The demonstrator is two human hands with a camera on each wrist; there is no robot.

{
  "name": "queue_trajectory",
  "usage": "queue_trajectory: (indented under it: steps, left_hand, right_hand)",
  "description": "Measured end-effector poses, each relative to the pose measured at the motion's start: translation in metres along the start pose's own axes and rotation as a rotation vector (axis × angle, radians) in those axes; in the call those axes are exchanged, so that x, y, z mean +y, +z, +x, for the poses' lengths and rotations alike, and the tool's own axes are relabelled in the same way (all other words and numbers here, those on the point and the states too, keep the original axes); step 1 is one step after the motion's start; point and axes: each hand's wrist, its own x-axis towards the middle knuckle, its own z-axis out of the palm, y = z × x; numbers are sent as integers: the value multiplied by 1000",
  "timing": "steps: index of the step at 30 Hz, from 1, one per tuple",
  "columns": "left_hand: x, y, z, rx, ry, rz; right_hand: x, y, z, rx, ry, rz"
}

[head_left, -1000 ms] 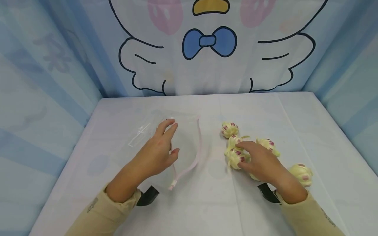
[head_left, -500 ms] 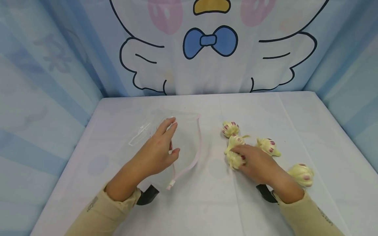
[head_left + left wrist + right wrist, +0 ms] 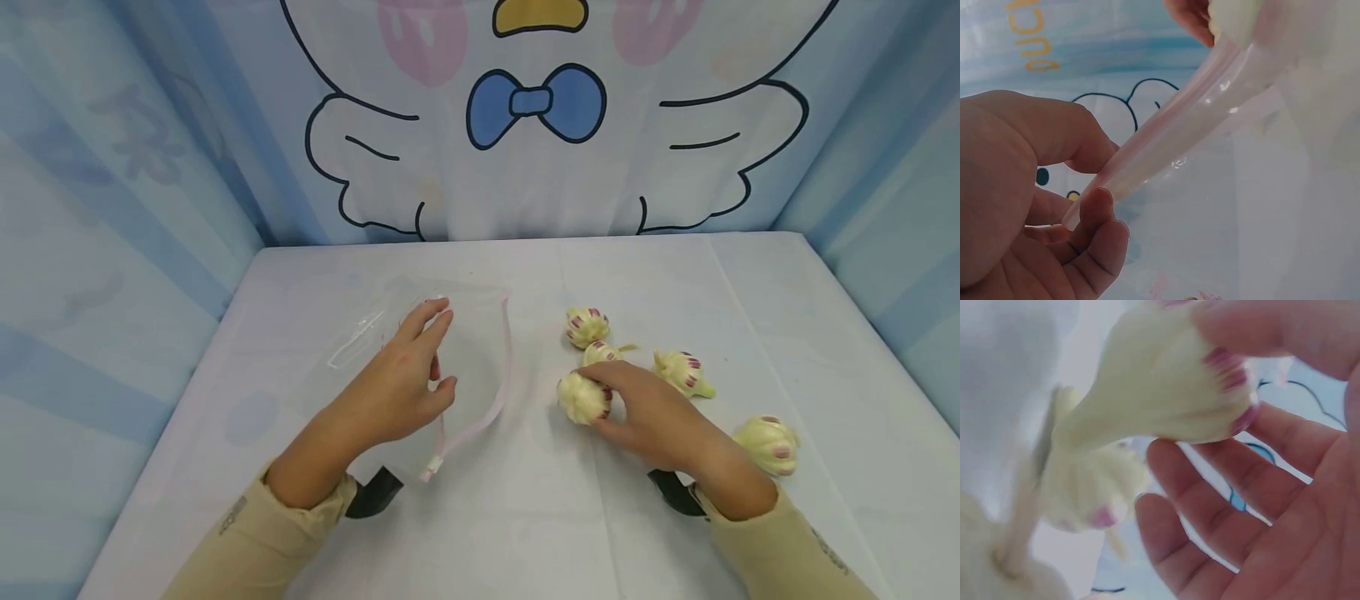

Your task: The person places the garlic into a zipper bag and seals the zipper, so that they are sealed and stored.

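Note:
A clear plastic zip bag (image 3: pixel 472 367) with a pink zip strip stands partly open on the white table. My left hand (image 3: pixel 397 387) pinches the bag's edge; in the left wrist view its thumb and fingers meet on the pink strip (image 3: pixel 1166 125). My right hand (image 3: pixel 660 417) holds a garlic bulb (image 3: pixel 581 398), whose pale, purple-streaked skin shows large in the right wrist view, the bulb (image 3: pixel 1160 387) lying between thumb and fingers. Just behind it sits another garlic bulb (image 3: pixel 602 352), partly covered by the held one.
Farther back on the table (image 3: pixel 525 533) rests a garlic bulb (image 3: pixel 587 327). Two more lie to the right: one garlic bulb (image 3: pixel 684 372) beyond my right hand, another garlic bulb (image 3: pixel 767 444) beside the wrist. A printed curtain (image 3: pixel 532 183) hangs behind the table.
My right hand has closed round a garlic bulb and lifted it slightly to the left, away from the bulb behind it. The left hand stays at the bag.

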Motion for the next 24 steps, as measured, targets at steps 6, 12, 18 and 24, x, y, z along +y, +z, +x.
queue_trajectory:
  steps: [6,12,18,24]
  left_hand:
    - [1,0,0,-14,-24,-2]
    - [2,2,0,-16,-31,6]
    - [3,3,0,-19,-16,10]
    - [4,0,-1,-17,-3,50]
  right_hand:
    - [-19,-1,7,57,-43,139]
    - [-38,8,23,68,-65,330]
    - [-42,19,33,98,-61,299]
    - [-41,20,37,121,-28,221]
